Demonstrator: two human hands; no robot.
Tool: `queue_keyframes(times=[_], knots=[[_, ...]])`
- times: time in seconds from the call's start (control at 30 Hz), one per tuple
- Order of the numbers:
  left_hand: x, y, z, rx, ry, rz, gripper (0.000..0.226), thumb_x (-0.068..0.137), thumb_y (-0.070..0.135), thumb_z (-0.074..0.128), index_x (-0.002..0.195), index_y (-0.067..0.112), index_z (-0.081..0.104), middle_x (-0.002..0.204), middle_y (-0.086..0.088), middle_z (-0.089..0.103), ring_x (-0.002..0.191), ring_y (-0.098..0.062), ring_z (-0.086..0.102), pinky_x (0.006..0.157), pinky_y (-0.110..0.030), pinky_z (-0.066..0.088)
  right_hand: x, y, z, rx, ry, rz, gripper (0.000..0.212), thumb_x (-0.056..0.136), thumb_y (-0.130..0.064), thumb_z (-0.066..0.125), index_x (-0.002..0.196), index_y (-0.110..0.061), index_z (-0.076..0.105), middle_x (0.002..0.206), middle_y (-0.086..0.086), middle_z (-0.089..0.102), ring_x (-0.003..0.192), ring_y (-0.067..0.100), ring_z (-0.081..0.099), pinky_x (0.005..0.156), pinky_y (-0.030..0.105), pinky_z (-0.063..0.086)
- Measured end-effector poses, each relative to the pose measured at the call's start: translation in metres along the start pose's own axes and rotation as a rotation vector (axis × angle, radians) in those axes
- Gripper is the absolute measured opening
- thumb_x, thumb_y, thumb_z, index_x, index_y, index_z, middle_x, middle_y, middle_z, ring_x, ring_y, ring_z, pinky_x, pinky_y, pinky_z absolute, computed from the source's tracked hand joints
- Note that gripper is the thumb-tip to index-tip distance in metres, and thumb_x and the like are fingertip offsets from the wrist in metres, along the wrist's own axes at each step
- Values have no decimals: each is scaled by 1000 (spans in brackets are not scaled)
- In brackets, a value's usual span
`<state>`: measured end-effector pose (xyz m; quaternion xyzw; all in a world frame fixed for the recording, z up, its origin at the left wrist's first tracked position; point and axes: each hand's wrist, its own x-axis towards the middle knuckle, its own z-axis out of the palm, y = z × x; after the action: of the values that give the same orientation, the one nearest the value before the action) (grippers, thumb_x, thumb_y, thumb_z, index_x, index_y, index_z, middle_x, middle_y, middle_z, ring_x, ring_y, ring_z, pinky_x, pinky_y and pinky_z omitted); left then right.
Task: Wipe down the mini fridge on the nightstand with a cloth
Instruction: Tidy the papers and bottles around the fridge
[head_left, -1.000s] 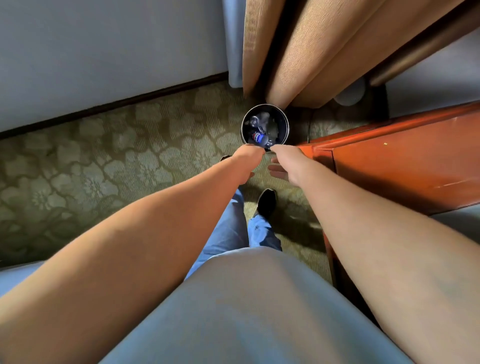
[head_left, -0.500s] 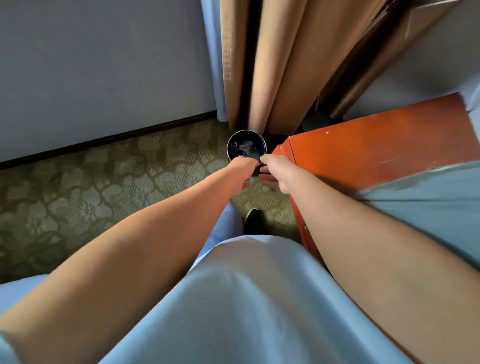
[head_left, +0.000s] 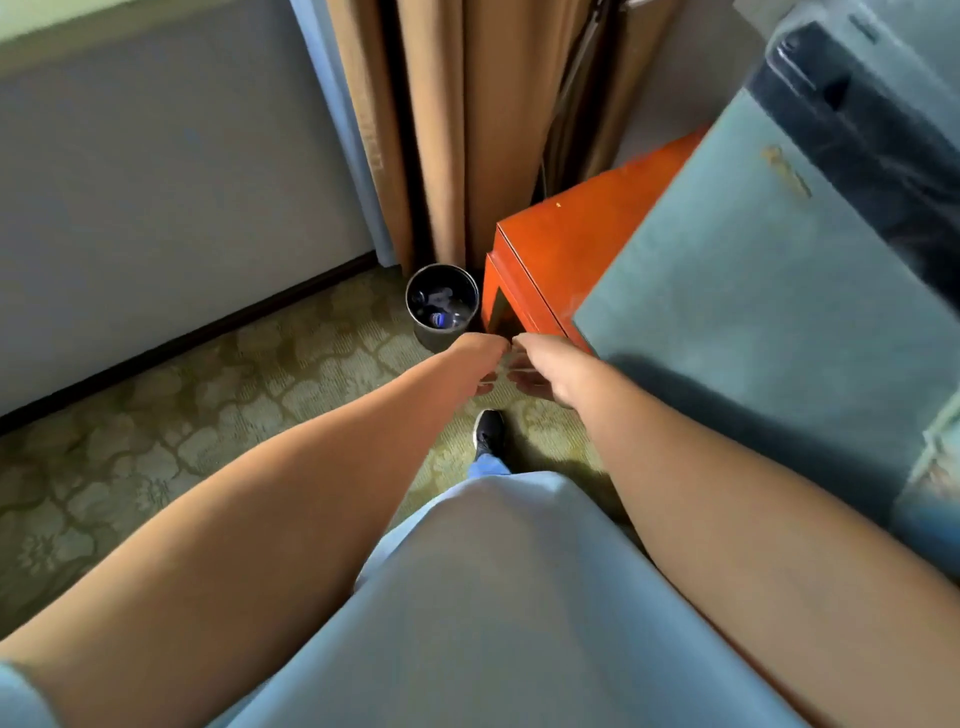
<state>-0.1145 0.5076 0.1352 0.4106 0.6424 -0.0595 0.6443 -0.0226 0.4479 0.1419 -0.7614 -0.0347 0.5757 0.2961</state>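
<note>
The mini fridge is a grey-green box with a black top, standing at the right on the orange-red nightstand. My left hand and my right hand are stretched out low, knuckles up, fingertips meeting just off the nightstand's front corner. Between the fingers of both hands is a thin, pale, see-through sheet, which is blurred. Both hands are left of the fridge's lower corner and apart from it. I see no other cloth.
A small round black bin with rubbish stands on the patterned carpet beside the nightstand. Tan curtains hang behind it. A grey wall runs along the left. My black shoe is below the hands.
The view has swung up and to the right, bringing the fridge into sight. My hands have drawn back from over the bin's rim and stay joined.
</note>
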Motion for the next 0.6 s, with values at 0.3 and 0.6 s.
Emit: queue_keyframes(times=[0.3,0.6], knots=[[-61,-115,73,127,-186,8,16,98,26,57,107,14,63,106,-3,66,86,-20,60,68,-27,53,-71,143,-36,135,78,86,27,100,-28,47,114,-16,67,96,2,65,70,18,62,57,27,53],[-117,-154,178,338,-370,67,7,99,24,57,95,18,58,96,0,57,88,-18,54,73,-29,47,-118,243,-129,344,210,98,12,97,-27,55,93,-18,61,92,4,64,76,21,63,66,31,52]])
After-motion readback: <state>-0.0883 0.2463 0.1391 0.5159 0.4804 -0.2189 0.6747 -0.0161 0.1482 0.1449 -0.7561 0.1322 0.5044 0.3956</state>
